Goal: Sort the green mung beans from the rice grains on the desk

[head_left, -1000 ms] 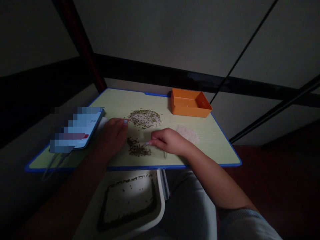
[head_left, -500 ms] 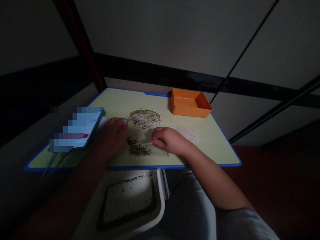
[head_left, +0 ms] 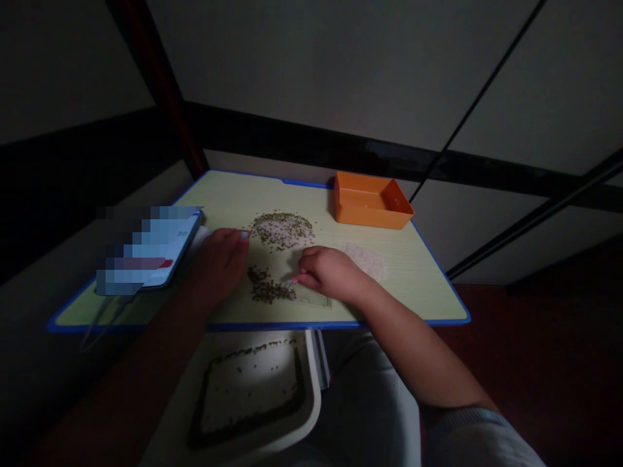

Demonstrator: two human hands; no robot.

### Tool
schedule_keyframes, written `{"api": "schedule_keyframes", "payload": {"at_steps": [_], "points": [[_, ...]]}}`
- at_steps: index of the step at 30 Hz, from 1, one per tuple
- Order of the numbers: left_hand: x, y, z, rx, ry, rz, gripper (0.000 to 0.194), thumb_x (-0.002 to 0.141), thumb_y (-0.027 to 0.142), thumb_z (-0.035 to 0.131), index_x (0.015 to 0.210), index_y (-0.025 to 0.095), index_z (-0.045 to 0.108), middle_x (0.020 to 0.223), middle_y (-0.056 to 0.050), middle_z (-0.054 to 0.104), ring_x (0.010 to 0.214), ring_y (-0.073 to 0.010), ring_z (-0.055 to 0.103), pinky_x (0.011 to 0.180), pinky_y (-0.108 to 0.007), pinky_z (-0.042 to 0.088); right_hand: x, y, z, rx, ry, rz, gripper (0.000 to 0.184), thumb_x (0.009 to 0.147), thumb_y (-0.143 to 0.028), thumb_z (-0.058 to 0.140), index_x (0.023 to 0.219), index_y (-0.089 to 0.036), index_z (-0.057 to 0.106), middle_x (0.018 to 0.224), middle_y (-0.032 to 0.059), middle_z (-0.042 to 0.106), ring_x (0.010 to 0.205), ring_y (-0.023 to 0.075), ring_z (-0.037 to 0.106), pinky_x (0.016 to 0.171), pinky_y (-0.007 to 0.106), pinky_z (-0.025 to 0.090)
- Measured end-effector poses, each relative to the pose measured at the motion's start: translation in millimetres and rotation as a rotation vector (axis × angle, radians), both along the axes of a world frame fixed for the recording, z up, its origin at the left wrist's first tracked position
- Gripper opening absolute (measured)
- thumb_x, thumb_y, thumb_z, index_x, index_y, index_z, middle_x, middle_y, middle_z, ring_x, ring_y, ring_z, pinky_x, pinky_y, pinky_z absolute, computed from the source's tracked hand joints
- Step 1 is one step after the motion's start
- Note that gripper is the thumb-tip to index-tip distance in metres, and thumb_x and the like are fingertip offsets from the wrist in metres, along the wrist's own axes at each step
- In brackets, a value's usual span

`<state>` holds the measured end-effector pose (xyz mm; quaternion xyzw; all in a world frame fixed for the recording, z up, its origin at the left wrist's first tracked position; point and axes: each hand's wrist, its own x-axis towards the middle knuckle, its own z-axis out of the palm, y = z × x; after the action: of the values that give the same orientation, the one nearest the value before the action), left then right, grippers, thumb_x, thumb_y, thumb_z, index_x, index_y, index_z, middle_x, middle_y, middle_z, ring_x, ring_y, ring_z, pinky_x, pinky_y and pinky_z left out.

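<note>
A smooth, pale yellow-green table [head_left: 413, 282] has a raised blue rim and rounded corners. Toward its far edge, left of centre, a loose oval mixed pile [head_left: 283, 230] combines fine whitish grains with small, round greenish ones, some scattered around its fringe. Nearer the near edge lies a thinner, irregular dark pile [head_left: 270, 290] of small roundish grains. A flat, pale grainy patch [head_left: 367, 259] spreads toward the right edge. The glossy orange box [head_left: 372, 216], rectangular with thin walls, stands by the far right corner. A slab-like phone [head_left: 168, 253] with a cable lies along the left edge. Below the near edge, a white basin [head_left: 311, 395] with rounded corners has dark grains gathered along the sides of its base.

The right hand [head_left: 291, 281] reaches in from the right, wrist low, fingers curled and thumb and forefinger pinched together at the dark pile's right side; whether they grip a grain is unclear. The left hand [head_left: 226, 259] rests on its side, fingers bent, fingertips beside the mixed pile's left fringe; its grip is hidden.
</note>
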<state>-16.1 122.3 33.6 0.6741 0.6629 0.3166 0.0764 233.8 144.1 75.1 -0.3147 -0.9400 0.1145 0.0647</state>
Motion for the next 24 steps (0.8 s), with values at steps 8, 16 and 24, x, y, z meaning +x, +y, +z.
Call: {"api": "schedule_keyframes", "payload": {"at_steps": [8,16,24], "points": [[-0.4,1.3,-0.6,0.006,0.005,0.001,0.046,0.103,0.047,0.029,0.105,0.02,0.066,0.121,-0.015,0.068,0.122,-0.0293,0.063,0.121,-0.05,0.047,0.6,-0.2,2.3,0.033,-0.058,-0.072,0.03,0.106,-0.037,0.069,0.09,-0.014,0.079,0.094,0.0097,0.072,0.086,0.02,0.061,0.069,0.031,0.034],[0.2,-0.8,0.6,0.022,0.005,-0.002,0.042,0.104,0.046,0.03,0.103,0.022,0.065,0.118,-0.013,0.069,0.12,-0.0286,0.063,0.12,-0.051,0.048,-0.8,-0.9,4.0,0.063,-0.129,-0.137,0.039,0.11,-0.043,0.06,0.105,-0.012,0.081,0.104,0.0145,0.077,0.095,0.0231,0.067,0.072,0.032,0.037],[-2.0,3.0,-4.2,0.035,0.012,-0.004,0.046,0.103,0.045,0.03,0.107,0.019,0.067,0.122,-0.017,0.069,0.124,-0.0308,0.063,0.122,-0.053,0.047,-10.6,2.7,-1.9,0.083,-0.123,-0.122,0.039,0.111,-0.044,0.058,0.106,-0.012,0.081,0.102,0.0141,0.076,0.093,0.0222,0.066,0.073,0.031,0.04]]}}
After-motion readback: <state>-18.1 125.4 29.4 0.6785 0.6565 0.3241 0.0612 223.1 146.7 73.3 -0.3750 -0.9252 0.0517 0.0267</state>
